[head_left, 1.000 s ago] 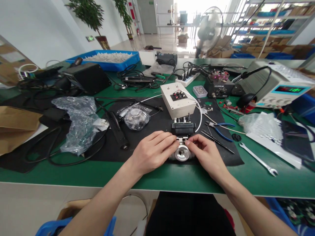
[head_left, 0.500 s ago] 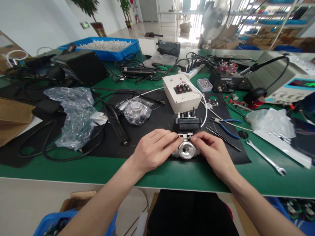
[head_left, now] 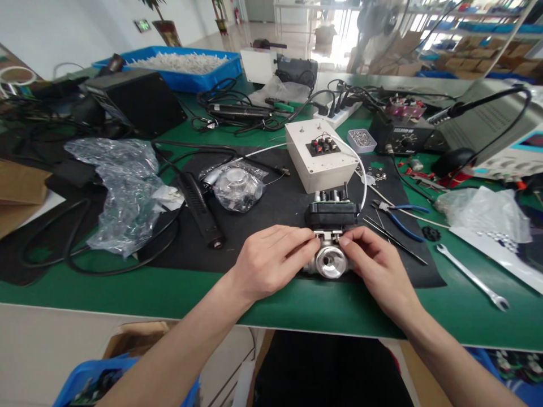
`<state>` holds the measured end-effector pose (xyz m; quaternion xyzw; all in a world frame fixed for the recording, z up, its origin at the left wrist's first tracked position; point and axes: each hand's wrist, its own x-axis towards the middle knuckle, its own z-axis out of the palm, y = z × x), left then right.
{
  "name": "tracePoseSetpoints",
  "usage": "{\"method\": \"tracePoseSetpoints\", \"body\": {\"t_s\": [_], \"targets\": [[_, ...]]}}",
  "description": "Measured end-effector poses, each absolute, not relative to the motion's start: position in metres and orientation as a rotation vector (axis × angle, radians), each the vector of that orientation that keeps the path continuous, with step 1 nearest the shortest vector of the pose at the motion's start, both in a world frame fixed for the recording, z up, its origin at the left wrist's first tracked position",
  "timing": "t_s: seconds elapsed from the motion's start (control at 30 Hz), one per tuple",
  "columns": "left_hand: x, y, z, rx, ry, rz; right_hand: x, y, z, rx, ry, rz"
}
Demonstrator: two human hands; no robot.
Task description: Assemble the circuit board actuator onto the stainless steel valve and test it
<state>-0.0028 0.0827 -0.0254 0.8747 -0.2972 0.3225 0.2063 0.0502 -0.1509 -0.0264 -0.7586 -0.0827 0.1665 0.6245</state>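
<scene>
A metal valve body point(head_left: 331, 262) with a round open port faces me near the mat's front edge. Above it sits a black actuator housing point(head_left: 332, 215), joined by a metal bracket. My left hand point(head_left: 271, 260) has its fingers pressed together at the bracket's left side. At the right side, my right hand point(head_left: 377, 263) pinches with thumb and forefinger by the bracket. Whatever small part lies between the fingertips of each hand is too hidden to name. A white cable runs from the housing to a white box point(head_left: 320, 158) with small terminals behind it.
Blue-handled cutters point(head_left: 405, 223), tweezers point(head_left: 396, 240) and a wrench point(head_left: 473, 277) lie to the right. A bagged metal part point(head_left: 240, 187), a black tool point(head_left: 200, 212) and bubble wrap point(head_left: 123, 198) are on the left. A screw box point(head_left: 362, 139) stands behind.
The view has shifted, so the bench items appear a little displaced. Both hands stay at the bracket, with little change in their grip.
</scene>
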Motion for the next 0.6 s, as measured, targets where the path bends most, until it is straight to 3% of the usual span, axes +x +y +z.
{"method": "tracePoseSetpoints", "body": {"t_s": [0.6], "targets": [[-0.0035, 0.0826, -0.03, 2.531, -0.822, 0.965, 0.0536, -0.1499, -0.0266, -1.699, -0.184, 0.414]]}}
